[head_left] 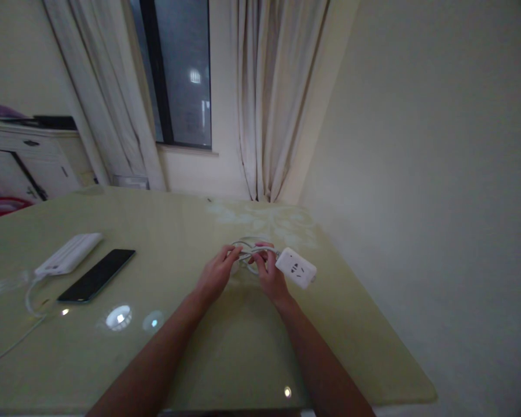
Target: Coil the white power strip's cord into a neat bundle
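Note:
A white extension cord, its cable point(248, 253) gathered in loops, is between my two hands over the middle of the table. My left hand point(217, 272) has its fingers closed on the left side of the loops. On the other side, my right hand point(269, 275) pinches the cable near the socket end. The white socket block point(296, 268) hangs just right of my right hand, tilted, with its outlet holes facing up. Part of the loops is hidden behind my fingers.
On the left of the glossy table point(226, 359) lie a black phone point(98, 277) and a white power bank point(69, 255) with a cable point(15, 346) running to the left edge. A wall point(417, 202) borders the right side. Curtains point(273, 98) and a window stand behind.

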`<action>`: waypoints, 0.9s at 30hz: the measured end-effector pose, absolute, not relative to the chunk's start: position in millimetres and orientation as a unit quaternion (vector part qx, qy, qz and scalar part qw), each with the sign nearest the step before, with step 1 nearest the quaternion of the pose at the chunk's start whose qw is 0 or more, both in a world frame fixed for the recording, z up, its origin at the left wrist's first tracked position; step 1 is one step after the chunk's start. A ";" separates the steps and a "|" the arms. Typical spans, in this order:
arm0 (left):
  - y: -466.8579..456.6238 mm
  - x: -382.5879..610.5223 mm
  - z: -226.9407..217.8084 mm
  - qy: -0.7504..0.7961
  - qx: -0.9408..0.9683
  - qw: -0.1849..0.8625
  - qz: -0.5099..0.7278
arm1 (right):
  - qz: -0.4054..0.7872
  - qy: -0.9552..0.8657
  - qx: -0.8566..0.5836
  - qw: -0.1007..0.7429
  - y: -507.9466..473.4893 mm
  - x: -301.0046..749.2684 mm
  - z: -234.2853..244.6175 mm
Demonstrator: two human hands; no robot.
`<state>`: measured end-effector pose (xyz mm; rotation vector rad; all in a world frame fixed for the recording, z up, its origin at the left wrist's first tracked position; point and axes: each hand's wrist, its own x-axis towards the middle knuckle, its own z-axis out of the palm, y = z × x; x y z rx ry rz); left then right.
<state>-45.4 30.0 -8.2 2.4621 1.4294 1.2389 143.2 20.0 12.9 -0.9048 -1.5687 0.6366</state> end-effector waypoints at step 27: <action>20.0 -43.9 11.2 0.424 0.741 0.195 0.484 | 0.152 -0.662 -0.425 0.599 23.5 154.7 22.6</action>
